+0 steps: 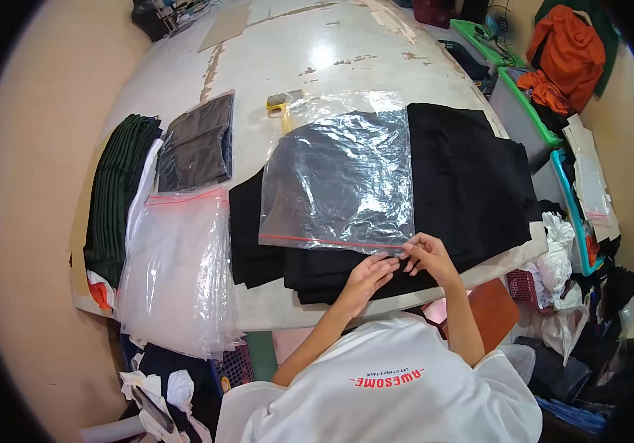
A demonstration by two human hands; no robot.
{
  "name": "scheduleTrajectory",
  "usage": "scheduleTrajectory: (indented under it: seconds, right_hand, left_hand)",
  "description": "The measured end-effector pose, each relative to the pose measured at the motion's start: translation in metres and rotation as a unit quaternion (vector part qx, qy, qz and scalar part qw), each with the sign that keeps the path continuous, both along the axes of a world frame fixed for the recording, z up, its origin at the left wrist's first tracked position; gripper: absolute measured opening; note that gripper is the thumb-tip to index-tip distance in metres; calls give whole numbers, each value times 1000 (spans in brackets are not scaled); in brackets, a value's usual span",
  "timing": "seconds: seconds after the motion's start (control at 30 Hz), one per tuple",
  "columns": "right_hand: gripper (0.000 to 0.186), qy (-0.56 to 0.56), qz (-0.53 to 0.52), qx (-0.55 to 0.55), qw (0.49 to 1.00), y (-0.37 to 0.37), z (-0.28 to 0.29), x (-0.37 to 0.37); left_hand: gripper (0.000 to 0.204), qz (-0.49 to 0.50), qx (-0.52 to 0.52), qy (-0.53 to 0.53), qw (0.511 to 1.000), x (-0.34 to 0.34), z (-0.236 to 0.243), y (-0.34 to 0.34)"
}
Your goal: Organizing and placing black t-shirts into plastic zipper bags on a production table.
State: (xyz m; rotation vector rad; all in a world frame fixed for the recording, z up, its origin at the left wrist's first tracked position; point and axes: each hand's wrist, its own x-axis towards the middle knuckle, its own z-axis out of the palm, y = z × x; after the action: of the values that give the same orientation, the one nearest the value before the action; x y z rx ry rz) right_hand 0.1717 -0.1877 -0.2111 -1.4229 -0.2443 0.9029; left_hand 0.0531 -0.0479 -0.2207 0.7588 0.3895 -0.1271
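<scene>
A clear zip bag point(339, 177) with a red closure strip lies over folded black cloth point(464, 177), its strip edge toward me. My right hand point(429, 257) pinches the bag's near right corner. Just left of it, my left hand point(373, 275) rests over the black cloth below the strip, its fingers stretched out; whether the fingertips touch the bag's edge I cannot tell. A stack of clear zip bags point(176, 273) lies to the left and hangs past the table's front edge. Beyond this stack lies a packed dark garment point(197, 144) in a clear bag.
Folded dark green garments point(119, 192) are stacked at the table's left edge. A yellow-handled tool point(278, 109) lies partly beside the bag's far corner. Bins with green lids point(527, 107) and a heap of orange cloth point(571, 48) stand at the right. White table point(280, 59) stretches away.
</scene>
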Motion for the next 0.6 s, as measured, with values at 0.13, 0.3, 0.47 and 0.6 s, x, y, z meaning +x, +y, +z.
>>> scheduleTrajectory:
  seconds: [0.13,0.3,0.47,0.6]
  right_hand:
    - [15,13,0,-5,1000,1,0,1]
    - [15,10,5,-3,1000,-1,1,1]
    - [14,8,21,-10,1000,-2,0,1]
    - [15,-5,18,-13,1000,0,3,0]
  left_hand:
    - [36,-2,10,1,1000,-1,0,0]
    - [37,4,8,0,1000,-1,-2,-2]
    - [34,25,9,6,1000,0,2,-5]
    - [33,62,16,6,998,2,0,-13]
